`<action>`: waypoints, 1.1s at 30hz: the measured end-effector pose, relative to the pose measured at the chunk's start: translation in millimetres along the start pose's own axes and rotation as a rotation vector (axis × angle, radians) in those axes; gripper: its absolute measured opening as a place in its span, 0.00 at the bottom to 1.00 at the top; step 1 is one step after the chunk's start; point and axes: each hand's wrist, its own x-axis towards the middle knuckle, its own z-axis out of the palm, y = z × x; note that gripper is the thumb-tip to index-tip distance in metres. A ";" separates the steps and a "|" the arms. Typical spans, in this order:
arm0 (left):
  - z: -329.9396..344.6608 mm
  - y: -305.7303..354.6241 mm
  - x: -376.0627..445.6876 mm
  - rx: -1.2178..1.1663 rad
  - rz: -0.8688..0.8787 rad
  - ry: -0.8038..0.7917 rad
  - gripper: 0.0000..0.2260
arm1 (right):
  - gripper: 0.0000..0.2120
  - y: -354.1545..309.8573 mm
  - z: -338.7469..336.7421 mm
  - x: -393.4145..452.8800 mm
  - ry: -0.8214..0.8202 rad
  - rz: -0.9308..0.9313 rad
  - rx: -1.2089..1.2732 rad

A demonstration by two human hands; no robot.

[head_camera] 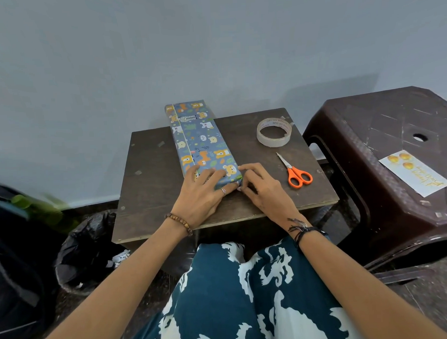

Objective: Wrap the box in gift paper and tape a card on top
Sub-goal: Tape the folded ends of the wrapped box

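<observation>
Both hands fold the box's near end
Left hand (201, 193) presses flat; right hand (258, 186) seemingly pinches paper at 6 o'clock of the stiff, light box (203, 142).

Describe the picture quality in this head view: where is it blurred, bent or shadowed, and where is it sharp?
Head view: soft, even light, with a faint shadow on the wall above the brown stool; wide-angle bending curves the edges; the green object at far left is smeared by blur; the wrapped box, tape roll and scissors are sharp, without glare.
</observation>
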 end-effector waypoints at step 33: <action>10.8 8.9 -0.2 -0.160 -0.241 0.138 0.06 | 0.13 -8.6 -0.7 9.2 -0.006 0.224 0.177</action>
